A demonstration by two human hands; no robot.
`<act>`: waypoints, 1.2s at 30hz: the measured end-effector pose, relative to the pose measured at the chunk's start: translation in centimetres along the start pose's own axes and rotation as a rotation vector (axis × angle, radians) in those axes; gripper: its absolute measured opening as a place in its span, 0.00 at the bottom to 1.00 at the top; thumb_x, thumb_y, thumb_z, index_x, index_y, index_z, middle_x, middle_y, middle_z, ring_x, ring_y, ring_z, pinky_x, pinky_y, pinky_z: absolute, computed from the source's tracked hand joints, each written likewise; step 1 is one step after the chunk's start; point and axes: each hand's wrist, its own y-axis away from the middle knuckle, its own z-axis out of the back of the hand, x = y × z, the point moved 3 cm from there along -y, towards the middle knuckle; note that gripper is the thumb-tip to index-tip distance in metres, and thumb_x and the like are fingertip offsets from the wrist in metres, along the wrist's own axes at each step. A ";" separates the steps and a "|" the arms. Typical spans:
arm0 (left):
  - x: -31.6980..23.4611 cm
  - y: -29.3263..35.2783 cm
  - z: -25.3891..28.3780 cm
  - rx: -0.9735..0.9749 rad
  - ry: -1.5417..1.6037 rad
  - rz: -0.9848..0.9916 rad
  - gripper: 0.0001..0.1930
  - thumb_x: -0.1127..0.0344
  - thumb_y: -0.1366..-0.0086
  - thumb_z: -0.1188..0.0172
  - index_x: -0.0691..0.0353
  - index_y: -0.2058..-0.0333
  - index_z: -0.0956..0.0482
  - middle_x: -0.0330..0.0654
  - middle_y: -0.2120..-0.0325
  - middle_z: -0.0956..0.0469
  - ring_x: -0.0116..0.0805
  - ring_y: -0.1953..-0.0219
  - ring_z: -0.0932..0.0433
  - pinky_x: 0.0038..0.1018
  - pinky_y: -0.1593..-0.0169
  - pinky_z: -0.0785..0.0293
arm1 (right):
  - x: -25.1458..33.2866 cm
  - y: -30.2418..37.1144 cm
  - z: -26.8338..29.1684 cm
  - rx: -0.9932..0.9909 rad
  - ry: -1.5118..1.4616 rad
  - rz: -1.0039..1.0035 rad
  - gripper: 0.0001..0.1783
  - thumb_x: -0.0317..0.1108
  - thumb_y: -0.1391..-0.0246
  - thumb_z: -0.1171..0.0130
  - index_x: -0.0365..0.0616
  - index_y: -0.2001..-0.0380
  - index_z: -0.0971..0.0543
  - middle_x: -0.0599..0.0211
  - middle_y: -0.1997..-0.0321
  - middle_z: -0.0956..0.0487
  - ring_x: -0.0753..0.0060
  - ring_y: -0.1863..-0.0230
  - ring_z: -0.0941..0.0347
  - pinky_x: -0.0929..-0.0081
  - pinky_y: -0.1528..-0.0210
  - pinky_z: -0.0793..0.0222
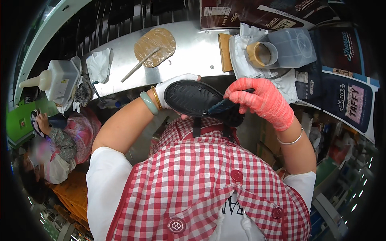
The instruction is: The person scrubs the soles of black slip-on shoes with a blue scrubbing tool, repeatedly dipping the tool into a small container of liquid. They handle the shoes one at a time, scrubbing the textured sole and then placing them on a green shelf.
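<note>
My left hand [164,90], in a white glove with bare fingertips, grips a black shoe sole [189,95] from its left side and underneath. The sole is held tilted above my lap, its broad grooved face toward me. Dark strap-like pieces hang below it, and I cannot tell whether they belong to it. My right hand [263,102], in a coral-red knit glove, pinches a brush [220,106] with a dark handle. Its bluish-dark bristles lie against the right part of the sole. Some fingers of my left hand are hidden behind the sole.
On the metal bench [193,52] ahead lies a plastic-wrapped tan disc [155,46] with a stick [138,66] across it. A clear container [295,47] and a glue-stained cup [259,54] stand at right, a nozzle bottle [60,80] at left. A co-worker [68,144] sits at left.
</note>
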 end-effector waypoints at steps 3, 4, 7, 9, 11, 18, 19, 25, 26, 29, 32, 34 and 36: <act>-0.4 0.4 0.2 0.053 -0.019 0.053 0.26 0.42 0.37 0.52 0.62 0.61 0.23 0.45 0.74 0.21 0.34 0.78 0.22 0.27 0.81 0.28 | -0.9 0.8 0.8 -0.024 -0.007 0.008 0.10 0.35 0.49 0.42 0.38 0.68 0.21 0.71 0.74 0.23 0.83 0.78 0.31 0.84 0.73 0.32; -0.3 0.5 0.4 0.120 -0.022 0.069 0.28 0.43 0.36 0.55 0.66 0.59 0.25 0.48 0.73 0.21 0.38 0.79 0.22 0.30 0.81 0.27 | -1.3 1.1 1.1 -0.035 -0.006 0.006 0.11 0.35 0.49 0.43 0.38 0.68 0.21 0.72 0.74 0.23 0.83 0.78 0.31 0.84 0.73 0.32; -0.2 0.5 0.6 0.301 0.005 0.097 0.32 0.43 0.34 0.62 0.72 0.56 0.27 0.56 0.72 0.21 0.48 0.80 0.22 0.36 0.83 0.24 | -1.5 1.8 0.9 -0.100 -0.102 0.047 0.08 0.29 0.50 0.41 0.38 0.66 0.20 0.71 0.73 0.22 0.83 0.76 0.30 0.83 0.70 0.31; 0.0 0.4 -0.6 0.395 0.078 0.099 0.32 0.42 0.34 0.63 0.70 0.55 0.27 0.56 0.72 0.21 0.48 0.81 0.22 0.36 0.83 0.24 | -0.4 2.2 0.0 -0.130 -0.207 0.214 0.08 0.26 0.51 0.39 0.38 0.65 0.20 0.70 0.72 0.21 0.82 0.73 0.28 0.82 0.67 0.30; -0.4 0.3 -1.9 0.354 0.070 0.110 0.32 0.41 0.34 0.63 0.69 0.55 0.28 0.57 0.73 0.22 0.49 0.82 0.23 0.37 0.84 0.25 | 0.3 1.6 -1.5 -0.106 -0.096 0.584 0.12 0.25 0.54 0.36 0.37 0.64 0.20 0.62 0.62 0.20 0.72 0.59 0.24 0.77 0.55 0.29; -1.7 2.0 -3.7 0.428 0.152 0.071 0.35 0.37 0.34 0.66 0.66 0.51 0.30 0.57 0.73 0.22 0.48 0.80 0.23 0.32 0.79 0.25 | 0.8 1.8 -2.2 -0.069 0.341 0.845 0.12 0.28 0.57 0.35 0.40 0.65 0.20 0.59 0.62 0.20 0.61 0.59 0.23 0.72 0.55 0.27; -1.7 2.0 -3.1 0.351 0.084 0.037 0.35 0.36 0.34 0.66 0.66 0.51 0.30 0.57 0.72 0.22 0.47 0.80 0.22 0.32 0.79 0.26 | 0.7 2.2 -1.6 -0.081 0.351 0.844 0.12 0.28 0.57 0.35 0.40 0.65 0.20 0.59 0.62 0.20 0.62 0.60 0.23 0.73 0.56 0.27; -3.0 5.2 -6.2 0.261 0.042 -0.255 0.29 0.46 0.34 0.57 0.63 0.43 0.37 0.52 0.55 0.25 0.45 0.62 0.21 0.43 0.58 0.23 | 2.0 6.1 2.2 -0.452 -0.052 0.915 0.12 0.28 0.50 0.38 0.36 0.61 0.22 0.57 0.60 0.20 0.70 0.67 0.23 0.78 0.62 0.27; -3.4 5.8 -7.5 0.284 0.008 -0.324 0.31 0.46 0.36 0.53 0.63 0.43 0.38 0.52 0.54 0.26 0.44 0.60 0.22 0.43 0.56 0.24 | 1.8 6.8 2.7 -0.582 -0.167 1.001 0.13 0.29 0.47 0.39 0.34 0.59 0.23 0.55 0.59 0.21 0.73 0.68 0.25 0.80 0.64 0.28; -6.8 7.7 -12.4 0.387 -0.086 -0.515 0.35 0.44 0.41 0.46 0.63 0.42 0.38 0.51 0.52 0.27 0.43 0.57 0.22 0.44 0.55 0.24 | 0.1 9.0 4.5 -0.985 -0.254 1.103 0.16 0.39 0.42 0.45 0.38 0.57 0.24 0.55 0.57 0.22 0.76 0.71 0.26 0.84 0.71 0.32; -11.8 9.0 -18.3 0.479 -0.173 -0.766 0.37 0.43 0.43 0.44 0.62 0.42 0.37 0.50 0.51 0.28 0.42 0.57 0.23 0.44 0.53 0.25 | -0.8 10.5 5.2 -1.334 -0.335 1.098 0.19 0.46 0.41 0.48 0.42 0.55 0.26 0.64 0.64 0.21 0.80 0.75 0.29 0.87 0.77 0.39; -17.3 8.2 -23.3 0.578 -0.088 -0.805 0.31 0.45 0.38 0.49 0.60 0.43 0.36 0.49 0.51 0.29 0.46 0.54 0.25 0.42 0.49 0.29 | -2.2 10.9 5.9 -1.361 -0.364 1.084 0.18 0.45 0.40 0.48 0.42 0.55 0.26 0.64 0.59 0.22 0.81 0.76 0.30 0.87 0.78 0.40; -24.1 6.0 -27.1 0.523 0.090 -0.844 0.25 0.49 0.36 0.49 0.60 0.47 0.37 0.50 0.53 0.32 0.47 0.61 0.28 0.45 0.54 0.28 | -2.2 10.5 5.6 -1.337 -0.386 1.060 0.17 0.43 0.40 0.48 0.42 0.55 0.26 0.62 0.57 0.22 0.80 0.75 0.29 0.86 0.77 0.39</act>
